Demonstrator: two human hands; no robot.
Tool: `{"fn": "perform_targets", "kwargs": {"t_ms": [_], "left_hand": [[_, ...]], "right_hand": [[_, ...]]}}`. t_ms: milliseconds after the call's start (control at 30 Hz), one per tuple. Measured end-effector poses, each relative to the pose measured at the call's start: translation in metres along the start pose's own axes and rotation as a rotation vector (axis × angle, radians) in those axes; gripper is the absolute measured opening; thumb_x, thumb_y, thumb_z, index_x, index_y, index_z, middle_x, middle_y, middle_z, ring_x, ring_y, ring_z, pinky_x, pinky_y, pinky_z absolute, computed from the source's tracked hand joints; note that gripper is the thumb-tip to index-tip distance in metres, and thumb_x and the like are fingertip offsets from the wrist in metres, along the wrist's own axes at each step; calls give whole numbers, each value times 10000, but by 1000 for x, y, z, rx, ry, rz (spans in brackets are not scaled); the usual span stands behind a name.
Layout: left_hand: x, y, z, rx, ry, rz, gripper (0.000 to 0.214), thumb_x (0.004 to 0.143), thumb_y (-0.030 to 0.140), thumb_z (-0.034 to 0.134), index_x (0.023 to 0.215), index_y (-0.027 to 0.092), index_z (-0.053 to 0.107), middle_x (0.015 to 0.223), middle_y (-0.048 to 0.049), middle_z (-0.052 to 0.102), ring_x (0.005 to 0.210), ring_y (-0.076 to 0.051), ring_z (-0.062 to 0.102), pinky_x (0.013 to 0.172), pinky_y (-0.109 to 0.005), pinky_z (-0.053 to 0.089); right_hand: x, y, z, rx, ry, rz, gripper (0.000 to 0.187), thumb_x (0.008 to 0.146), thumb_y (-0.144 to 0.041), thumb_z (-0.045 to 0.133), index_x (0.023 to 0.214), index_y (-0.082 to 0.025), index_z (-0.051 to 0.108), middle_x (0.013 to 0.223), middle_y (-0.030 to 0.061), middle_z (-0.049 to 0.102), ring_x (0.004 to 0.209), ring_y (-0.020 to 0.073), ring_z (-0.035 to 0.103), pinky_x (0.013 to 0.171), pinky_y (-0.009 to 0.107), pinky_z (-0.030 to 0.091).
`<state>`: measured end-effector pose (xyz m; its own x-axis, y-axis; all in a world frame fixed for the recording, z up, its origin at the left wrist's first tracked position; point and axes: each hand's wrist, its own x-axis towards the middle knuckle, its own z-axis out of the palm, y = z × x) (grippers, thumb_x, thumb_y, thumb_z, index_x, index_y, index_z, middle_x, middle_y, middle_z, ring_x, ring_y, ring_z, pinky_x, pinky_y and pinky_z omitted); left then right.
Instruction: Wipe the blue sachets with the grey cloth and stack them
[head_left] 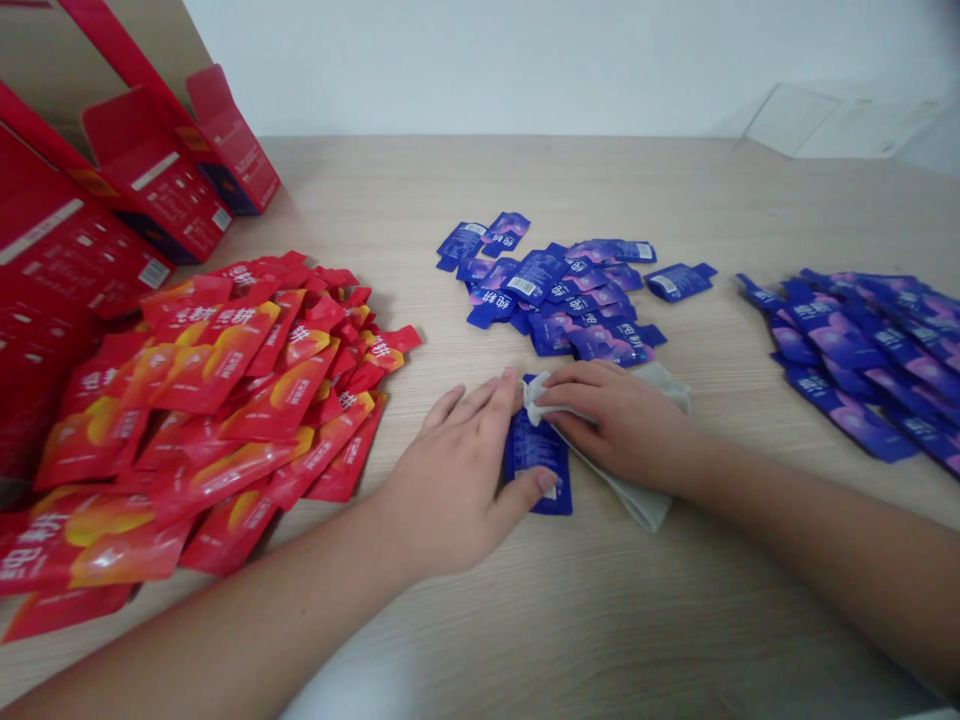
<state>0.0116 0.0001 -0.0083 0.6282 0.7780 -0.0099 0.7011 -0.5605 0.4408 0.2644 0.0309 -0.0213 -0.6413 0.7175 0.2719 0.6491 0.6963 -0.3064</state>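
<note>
A single blue sachet lies flat on the table in front of me, its printed back with a pale label facing up. My left hand rests along its left side, fingers stretched out and the thumb over its lower part. Bunched in my right hand is a white cloth, pressed against the sachet's upper end. The cloth's loose part trails under and beside that hand. Just beyond both hands lies a loose pile of blue sachets, some face up and some face down.
At the left is a large heap of red sachets. Red cardboard boxes with raised flaps stand behind it. Overlapping blue-purple sachets lie in rows at the right. A white wall borders the wooden table at the back.
</note>
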Motion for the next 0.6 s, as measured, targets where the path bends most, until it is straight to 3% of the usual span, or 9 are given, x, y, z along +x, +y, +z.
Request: {"fn": "perform_targets", "kwargs": {"t_ms": [100, 233, 433, 600], "left_hand": [[0, -2, 5, 30, 45, -9, 867, 1044, 537, 566, 1698, 104, 196, 1743, -213, 357, 1636, -337, 333, 1338, -584, 224], [0, -3, 10, 42, 64, -10, 995, 987, 591, 669, 1705, 112, 175, 1739, -221, 363, 1637, -350, 327, 1341, -576, 222], [1, -3, 10, 40, 52, 0, 1089, 917, 605, 750, 1704, 121, 174, 1725, -226, 389, 1621, -346, 365, 1345, -574, 217], [1, -1, 7, 29, 37, -7, 1200, 865, 693, 780, 1719, 137, 145, 1727, -222, 385, 1629, -367, 341, 1343, -587, 215]], "right_hand": [[-3, 3, 1, 30, 89, 26, 199, 1049, -240, 628, 1207, -247, 749, 1237, 99, 759, 1186, 293, 699, 1025, 528, 594], [-9, -12, -7, 111, 211, -19, 204, 1023, -230, 664, 1212, -255, 738, 1248, 106, 747, 1181, 269, 708, 1005, 465, 617], [-10, -41, -11, 232, -84, -155, 182, 1048, -210, 621, 1170, -231, 755, 1201, 84, 761, 1115, 234, 703, 996, 429, 601], [-2, -20, -4, 105, -43, -65, 210, 1048, -199, 610, 1185, -248, 762, 1232, 87, 752, 1147, 254, 693, 1013, 469, 571]]}}
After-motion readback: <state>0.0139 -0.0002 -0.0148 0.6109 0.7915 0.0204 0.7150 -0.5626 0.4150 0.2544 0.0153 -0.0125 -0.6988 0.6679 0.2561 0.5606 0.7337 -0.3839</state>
